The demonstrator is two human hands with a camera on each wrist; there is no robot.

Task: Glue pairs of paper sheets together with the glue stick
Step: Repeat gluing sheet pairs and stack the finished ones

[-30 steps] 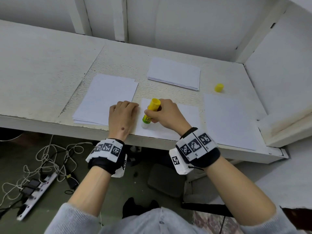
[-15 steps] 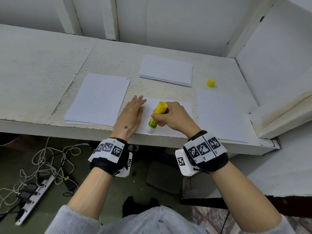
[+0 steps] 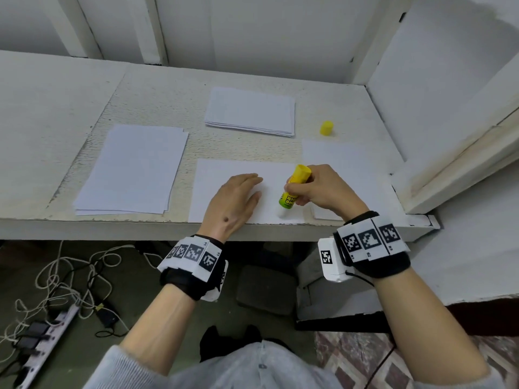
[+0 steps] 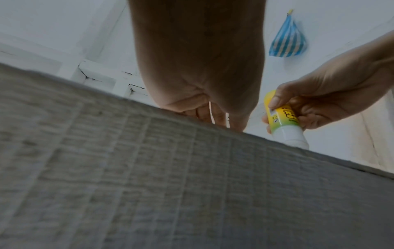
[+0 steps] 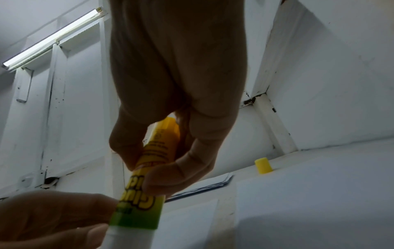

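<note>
- Head view: right hand point(image 3: 317, 189) grips glue stick point(image 3: 295, 189), fingers curled round the barrel, stick tilted, white tip down on the sheet point(image 3: 224, 172) near its right end.
- Left hand point(image 3: 233, 203) flat on the sheet, fingers straight, pressing it, just left of the stick.
- Sheet lies at the counter point(image 3: 168, 108) front edge.
- Relative to the sheet: stack point(image 3: 134, 169) to the left, second stack point(image 3: 250, 110) behind, another sheet point(image 3: 351, 158) to the right.
- Cap point(image 3: 326, 128) upright, behind-right of the sheet, well apart from the stick.
- Right wrist view: thumb and fingers point(image 5: 170, 176) clamp the stick's label.
</note>
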